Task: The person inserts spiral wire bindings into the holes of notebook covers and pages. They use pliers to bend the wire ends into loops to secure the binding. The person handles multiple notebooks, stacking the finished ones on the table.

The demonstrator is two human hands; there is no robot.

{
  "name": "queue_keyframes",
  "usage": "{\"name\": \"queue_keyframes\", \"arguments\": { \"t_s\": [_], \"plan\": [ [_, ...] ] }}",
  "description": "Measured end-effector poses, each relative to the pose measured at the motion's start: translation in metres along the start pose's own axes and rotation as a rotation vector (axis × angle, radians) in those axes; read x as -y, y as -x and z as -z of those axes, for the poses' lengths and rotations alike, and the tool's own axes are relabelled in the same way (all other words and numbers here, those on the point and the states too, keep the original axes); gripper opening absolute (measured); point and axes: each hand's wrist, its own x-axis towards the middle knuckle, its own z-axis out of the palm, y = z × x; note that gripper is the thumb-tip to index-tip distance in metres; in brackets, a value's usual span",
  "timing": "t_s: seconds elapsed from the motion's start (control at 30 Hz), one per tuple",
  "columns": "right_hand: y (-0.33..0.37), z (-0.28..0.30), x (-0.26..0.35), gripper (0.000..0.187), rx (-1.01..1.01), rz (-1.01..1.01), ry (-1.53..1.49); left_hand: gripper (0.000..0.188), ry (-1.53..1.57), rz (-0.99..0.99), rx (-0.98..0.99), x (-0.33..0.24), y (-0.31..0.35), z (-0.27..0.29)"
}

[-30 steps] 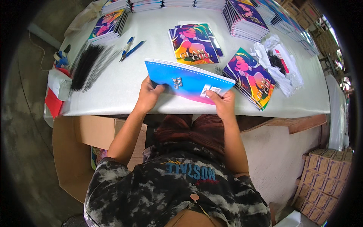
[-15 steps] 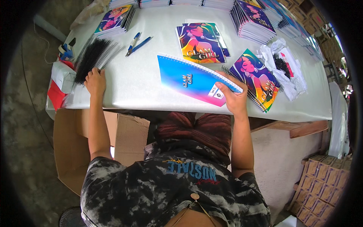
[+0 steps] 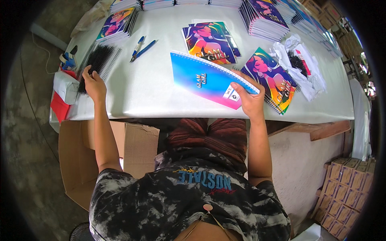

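My right hand (image 3: 251, 95) grips an unbound notebook (image 3: 201, 80) by its right end, thumb on top. The notebook has a blue-to-pink cover, a white label and a row of punched holes along its far edge. My left hand (image 3: 94, 83) is at the pile of black spiral binding coils (image 3: 94, 60) on the left, thumb and forefinger apart over them; its other fingers are partly hidden. Just right of the held notebook lies a spiral-bound notebook (image 3: 269, 78) with a colourful illustrated cover. Several notebook covers or blocks (image 3: 209, 42) lie beyond it.
Blue pens (image 3: 142, 50) lie right of the coils. Notebook stacks (image 3: 263, 20) line the far edge, with another stack (image 3: 116, 26) at far left. Crumpled white wrapping (image 3: 309, 76) holds black coils. A cardboard box (image 3: 138, 148) stands below the table's front edge. A tape dispenser (image 3: 68, 60) sits far left.
My left hand has shifted slightly left and away from me over the coils, its fingers turning from lying flat to a thumb-and-finger pose. The right hand still holds the notebook, little moved.
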Motion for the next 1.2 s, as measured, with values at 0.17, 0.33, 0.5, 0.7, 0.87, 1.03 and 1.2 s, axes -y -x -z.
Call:
{"name": "queue_keyframes", "arguments": {
  "t_s": [0.17, 0.33, 0.5, 0.7, 0.87, 1.03, 1.2],
  "plan": [
    [0.001, 0.003, -0.002, 0.029, -0.026, -0.022, 0.027, 0.04, 1.481, 0.602, 0.879, -0.126, 0.014, 0.047],
    [0.002, 0.0, 0.002, 0.028, -0.015, -0.047, -0.008, 0.02, 0.433, -0.104, 0.883, -0.165, 0.025, 0.054],
    [0.003, -0.002, 0.006, 0.027, -0.01, -0.064, -0.024, 0.024, 0.76, -0.011, 0.946, -0.177, 0.027, 0.039],
    [0.004, -0.003, 0.007, 0.027, -0.006, -0.047, -0.027, 0.033, 0.658, -0.238, 0.946, -0.179, 0.033, 0.016],
    [0.005, -0.001, 0.004, 0.027, -0.015, -0.043, -0.003, 0.036, 0.641, -0.138, 1.001, -0.181, 0.033, 0.014],
    [0.006, -0.003, 0.006, 0.026, -0.01, -0.019, 0.008, 0.041, 0.697, -0.064, 1.103, -0.183, 0.032, 0.012],
    [0.006, -0.001, 0.008, 0.025, 0.064, 0.021, 0.043, 0.042, 0.824, 0.198, 1.207, -0.185, 0.025, 0.007]
  ]
}}
